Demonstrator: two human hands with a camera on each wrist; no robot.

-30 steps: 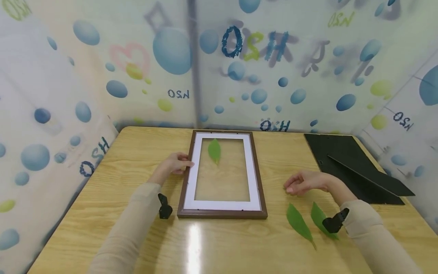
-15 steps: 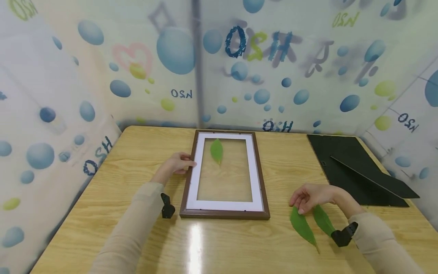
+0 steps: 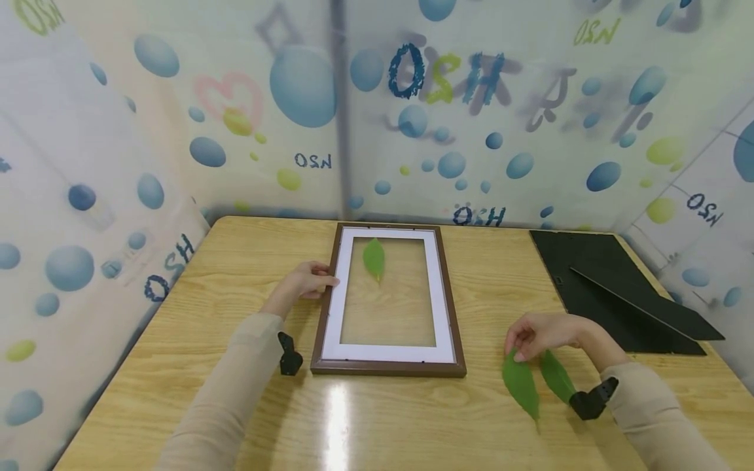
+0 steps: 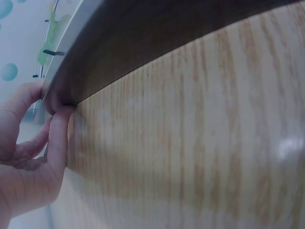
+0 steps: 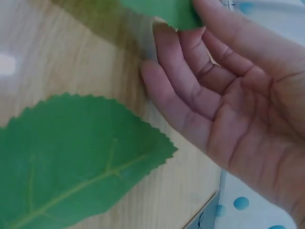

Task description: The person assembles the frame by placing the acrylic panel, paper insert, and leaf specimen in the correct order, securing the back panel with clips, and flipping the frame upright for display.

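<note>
A brown picture frame (image 3: 389,368) with a white mat lies on the table, and one green leaf (image 3: 374,258) rests inside its opening near the top. My left hand (image 3: 303,281) grips the frame's left side; in the left wrist view its thumb lies over the dark edge (image 4: 119,43) and a finger is against the side. To the right of the frame, my right hand (image 3: 542,335) pinches the upper tip of a second leaf (image 3: 521,386). Beside it a third leaf (image 3: 556,376) lies on the table, partly hidden by the wrist camera; its toothed edge shows large in the right wrist view.
A black backing board (image 3: 612,288) with its stand flap (image 3: 654,304) raised lies at the table's right side. The wooden table (image 3: 247,252) meets a patterned wall (image 3: 506,118) at the back. Light glares off the tabletop in front of the frame.
My right hand has come down and to the right onto the second leaf and taken its tip; the leaf's stem end has swung slightly left. The left hand stays on the frame.
</note>
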